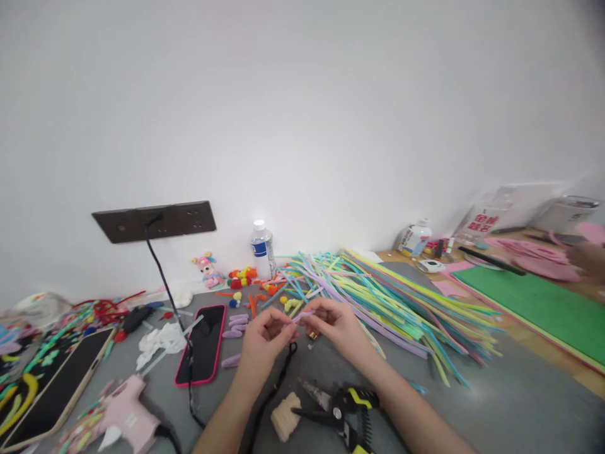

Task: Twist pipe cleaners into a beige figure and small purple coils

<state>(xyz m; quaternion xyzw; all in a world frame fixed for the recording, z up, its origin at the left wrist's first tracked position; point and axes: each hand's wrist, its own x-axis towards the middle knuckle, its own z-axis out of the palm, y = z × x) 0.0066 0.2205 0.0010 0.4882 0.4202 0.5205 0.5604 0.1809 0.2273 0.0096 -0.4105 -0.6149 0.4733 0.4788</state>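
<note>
A short lilac pipe cleaner (302, 317) is pinched between the fingertips of both my hands, above the middle of the grey mat. My left hand (265, 339) grips its left end with closed fingers, and my right hand (336, 323) holds the other end. Just left of my left hand lie several folded lilac pipe-cleaner pieces (236, 320), with one more piece (230, 360) closer to me. A spread of long coloured pipe cleaners (387, 296) lies behind and right of my right hand. Below the hands rest black-and-yellow cutters (336, 413) beside a beige block (284, 417).
On the left are a pink-cased phone (202, 347), a pink glue gun (130, 413) and a second phone (59, 391). A black cable (163, 277) runs from the wall socket. A water bottle (263, 249) stands by the wall. Green sheets (539, 302) lie right, near another person's hand (588, 260).
</note>
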